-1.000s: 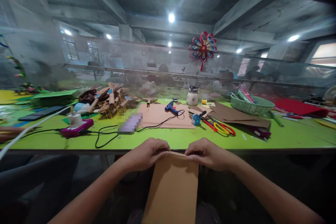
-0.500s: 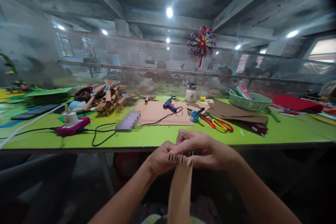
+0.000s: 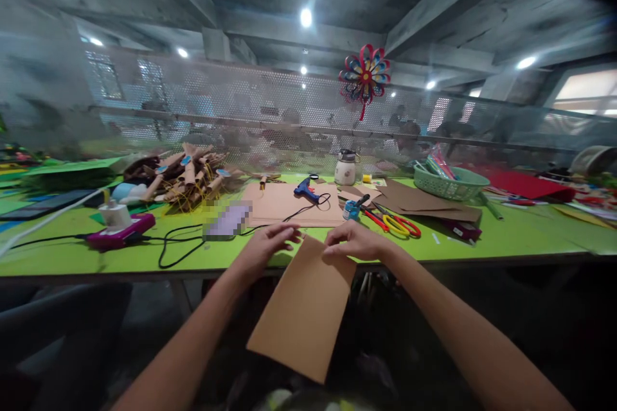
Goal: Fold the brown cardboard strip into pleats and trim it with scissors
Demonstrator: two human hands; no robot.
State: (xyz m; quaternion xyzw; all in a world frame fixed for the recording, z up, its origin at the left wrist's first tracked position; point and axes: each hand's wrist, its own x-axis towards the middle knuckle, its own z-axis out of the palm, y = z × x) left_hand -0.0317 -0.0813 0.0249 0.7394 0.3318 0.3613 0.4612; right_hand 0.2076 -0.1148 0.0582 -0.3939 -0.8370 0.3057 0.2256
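Note:
A sheet of brown kraft paper (image 3: 301, 308) hangs tilted in front of me, its far end at the table's edge and its near end over my lap. My right hand (image 3: 354, 241) pinches its far right part between thumb and fingers. By the far left corner is my left hand (image 3: 270, 245), fingers stretched out and apart; whether a fingertip touches the paper I cannot tell. No pleats show on the side of the sheet facing me.
On the green table (image 3: 284, 257) lie a blue glue gun (image 3: 307, 190) on brown sheets, scissors (image 3: 395, 225), a blue jar (image 3: 351, 209) and a purple power strip (image 3: 123, 231) with cables. A green basket (image 3: 450, 183) and a pile of paper rolls (image 3: 193, 180) stand farther back.
The narrow pleated paper both hands held now appears as a broad, smooth sheet. My left hand has come off it, moved left and opened. My right hand shifted slightly left and up.

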